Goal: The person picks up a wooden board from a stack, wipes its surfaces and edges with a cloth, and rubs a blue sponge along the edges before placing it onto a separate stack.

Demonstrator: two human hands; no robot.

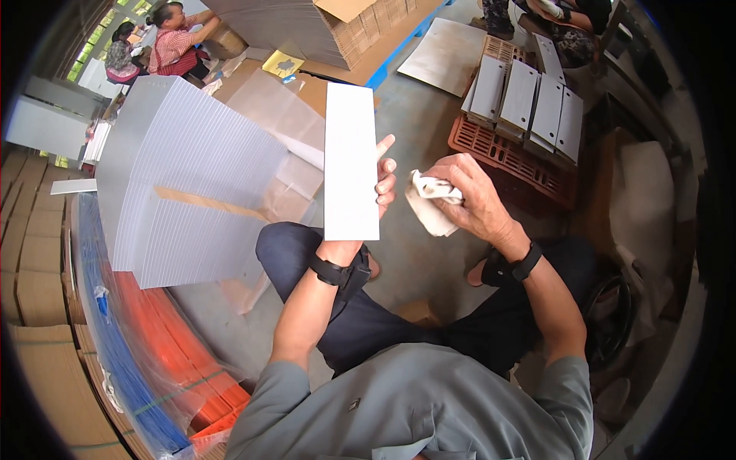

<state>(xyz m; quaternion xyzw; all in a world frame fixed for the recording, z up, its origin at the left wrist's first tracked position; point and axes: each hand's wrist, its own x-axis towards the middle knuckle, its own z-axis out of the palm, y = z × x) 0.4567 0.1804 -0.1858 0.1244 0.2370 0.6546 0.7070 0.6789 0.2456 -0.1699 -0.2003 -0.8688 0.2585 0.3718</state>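
Observation:
A long white rectangular panel (351,161) stands nearly upright before me. My left hand (386,175) grips it from behind, its fingertips showing past the right edge and the palm hidden. To the right of the panel, and apart from it, my right hand (479,201) is closed round a crumpled white cloth (432,205). On the left leans a large stack of pale grey-white panels (203,184) with a tan strip across it. At the right, white panels with small dark holes (517,96) rest on an orange plastic crate (502,159).
Flattened cardboard (287,31) is piled on a blue pallet (399,46) at the back. Plastic-wrapped orange and blue material (172,337) lies at the left beside brown cartons (42,276). A person in red (180,46) works at the far left; others are at the back.

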